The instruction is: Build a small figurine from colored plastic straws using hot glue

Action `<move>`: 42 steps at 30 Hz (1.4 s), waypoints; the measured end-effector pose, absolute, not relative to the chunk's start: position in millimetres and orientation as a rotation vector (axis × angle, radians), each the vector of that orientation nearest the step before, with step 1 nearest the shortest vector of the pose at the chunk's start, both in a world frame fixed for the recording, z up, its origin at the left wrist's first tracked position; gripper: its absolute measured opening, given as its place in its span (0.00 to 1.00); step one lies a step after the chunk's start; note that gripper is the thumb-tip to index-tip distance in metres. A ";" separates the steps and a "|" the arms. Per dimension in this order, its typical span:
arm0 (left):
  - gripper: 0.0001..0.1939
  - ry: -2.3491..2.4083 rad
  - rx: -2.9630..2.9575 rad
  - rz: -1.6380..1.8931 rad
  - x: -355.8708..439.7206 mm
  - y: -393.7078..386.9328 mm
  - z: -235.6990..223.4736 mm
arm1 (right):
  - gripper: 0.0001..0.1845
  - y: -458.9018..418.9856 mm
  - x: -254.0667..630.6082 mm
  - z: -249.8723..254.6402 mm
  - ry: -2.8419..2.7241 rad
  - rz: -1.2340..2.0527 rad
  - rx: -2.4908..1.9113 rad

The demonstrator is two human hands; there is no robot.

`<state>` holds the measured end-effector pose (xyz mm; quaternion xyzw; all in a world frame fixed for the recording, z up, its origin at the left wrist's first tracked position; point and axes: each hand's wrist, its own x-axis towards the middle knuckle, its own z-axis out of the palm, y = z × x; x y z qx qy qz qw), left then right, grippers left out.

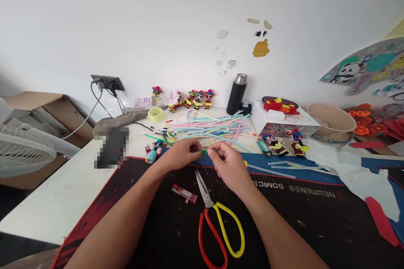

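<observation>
Above the far part of a dark desk mat, my left hand (pixel 183 154) and my right hand (pixel 229 164) meet with their fingertips pinched. Between them is a small green piece (pixel 203 151), gripped from both sides; its exact kind is too small to tell. Scissors (pixel 206 201) with one red and one yellow handle lie below my hands, blades pointing away and slightly apart. To their left rests a pink lighter (pixel 184 193). Just beyond my hands spreads a pile of pastel pipe cleaner-like strips (pixel 211 126).
Small colourful figures (pixel 198 100) stand along the wall, with another doll (pixel 153 151) left of my hands. A black thermos (pixel 237 94), a white box (pixel 284 122) and a beige bowl (pixel 331 118) are at the back right. A white fan (pixel 25 151) stands left.
</observation>
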<state>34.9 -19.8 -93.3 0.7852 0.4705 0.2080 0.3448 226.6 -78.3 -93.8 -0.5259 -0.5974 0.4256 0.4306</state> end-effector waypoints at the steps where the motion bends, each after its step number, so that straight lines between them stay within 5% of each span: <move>1: 0.05 1.176 1.967 0.565 33.3 -19.4 -90.2 | 0.13 -78.4 226.8 -93.5 -1.500 1.042 -1.324; 12: 0.08 0.989 1.803 0.552 32.5 -24.3 -78.9 | 0.10 -77.2 228.0 -96.7 -1.668 0.838 -1.409; 26: 0.16 0.889 1.748 0.682 33.6 -27.5 -72.4 | 0.12 -76.7 228.0 -93.9 -1.563 1.010 -1.372; 42: 0.06 0.987 2.299 0.860 34.5 -34.1 -75.4 | 0.17 -74.7 228.9 -91.9 -1.318 1.314 -1.250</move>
